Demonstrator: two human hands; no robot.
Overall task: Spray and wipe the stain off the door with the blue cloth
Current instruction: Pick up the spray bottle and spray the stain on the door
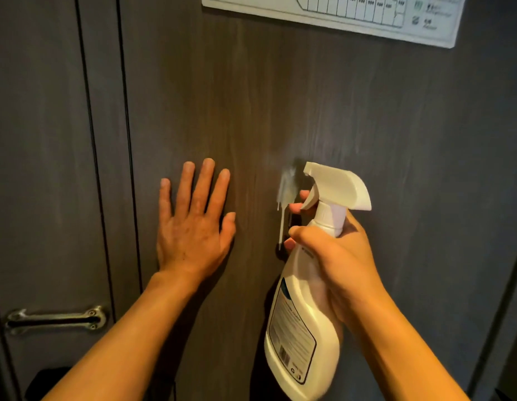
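A dark grey wood-grain door [309,105] fills the view. On it, just left of the nozzle, sits a pale wet patch [286,189] with a white drip running down from it. My right hand [338,256] grips the neck of a white spray bottle [303,328], two fingers on the trigger, nozzle aimed left at the patch. My left hand [193,224] lies flat against the door, fingers spread, left of the patch and holding nothing. No blue cloth is in view.
A white framed floor-plan sign [338,15] hangs on the door at the top. A metal pull handle [56,319] is fixed at the lower left, beside the vertical door seams. A dark frame edge [500,314] runs down the right side.
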